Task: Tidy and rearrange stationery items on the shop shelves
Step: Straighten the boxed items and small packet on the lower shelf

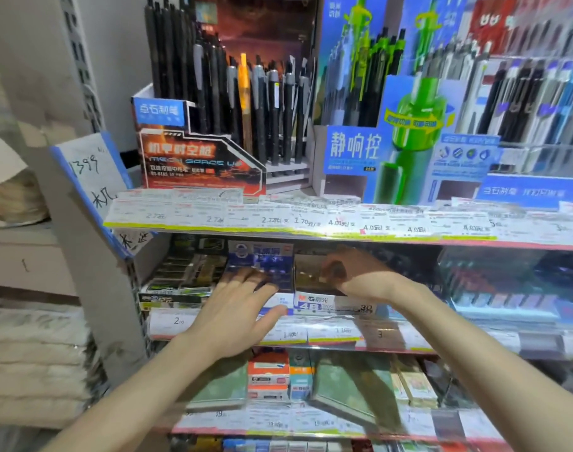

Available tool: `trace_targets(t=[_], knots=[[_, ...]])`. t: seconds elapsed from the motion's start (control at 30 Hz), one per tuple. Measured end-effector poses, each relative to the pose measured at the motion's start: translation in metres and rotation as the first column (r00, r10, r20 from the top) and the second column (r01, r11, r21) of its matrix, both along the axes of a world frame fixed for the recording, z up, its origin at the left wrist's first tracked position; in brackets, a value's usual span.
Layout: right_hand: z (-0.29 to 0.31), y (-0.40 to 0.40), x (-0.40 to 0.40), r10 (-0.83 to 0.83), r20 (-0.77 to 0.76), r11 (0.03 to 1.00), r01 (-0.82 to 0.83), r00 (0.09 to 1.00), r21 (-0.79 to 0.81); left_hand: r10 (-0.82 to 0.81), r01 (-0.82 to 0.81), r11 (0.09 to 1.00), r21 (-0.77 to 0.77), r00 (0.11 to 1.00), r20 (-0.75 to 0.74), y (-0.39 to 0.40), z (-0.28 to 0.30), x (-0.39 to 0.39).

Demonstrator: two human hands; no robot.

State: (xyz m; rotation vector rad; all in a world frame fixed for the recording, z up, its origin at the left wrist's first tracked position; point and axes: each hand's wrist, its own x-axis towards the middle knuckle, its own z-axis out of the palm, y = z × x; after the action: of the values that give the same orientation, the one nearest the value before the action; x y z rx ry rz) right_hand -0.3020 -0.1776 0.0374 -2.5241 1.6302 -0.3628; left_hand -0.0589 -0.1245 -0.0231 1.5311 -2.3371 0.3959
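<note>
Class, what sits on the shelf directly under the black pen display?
Under the black pen display, both hands reach boxes: left hand lies on a blue box, right hand at a brown box. Their contents are hidden.

We reach both hands into the middle shelf (311, 340). Our left hand (236, 318) lies flat, fingers spread, on the blue box (262, 265), the thumb pointing toward 3 o'clock along its front. At 3 o'clock of it, just beside, our right hand (353, 272) curls its fingers over the brown box (308, 275). At 12 o'clock, on the upper shelf (278, 223), black pens (213, 93) stand upright in a red display (194, 161).
</note>
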Motion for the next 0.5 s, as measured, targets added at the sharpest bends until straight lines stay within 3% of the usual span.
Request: trace_targets(t=[0.27,0.5], knots=[[-0.011,-0.024,0.018,-0.037,-0.021,0.998,0.038,0.999,0.039,0.004,-0.002,0.998,0.062,1.000,-0.024,0.004,0.002,0.000],[-0.011,-0.022,0.016,-0.071,-0.004,0.997,0.071,0.997,0.016,-0.021,0.020,1.000,-0.010,0.997,-0.070,-0.002,-0.005,0.001]])
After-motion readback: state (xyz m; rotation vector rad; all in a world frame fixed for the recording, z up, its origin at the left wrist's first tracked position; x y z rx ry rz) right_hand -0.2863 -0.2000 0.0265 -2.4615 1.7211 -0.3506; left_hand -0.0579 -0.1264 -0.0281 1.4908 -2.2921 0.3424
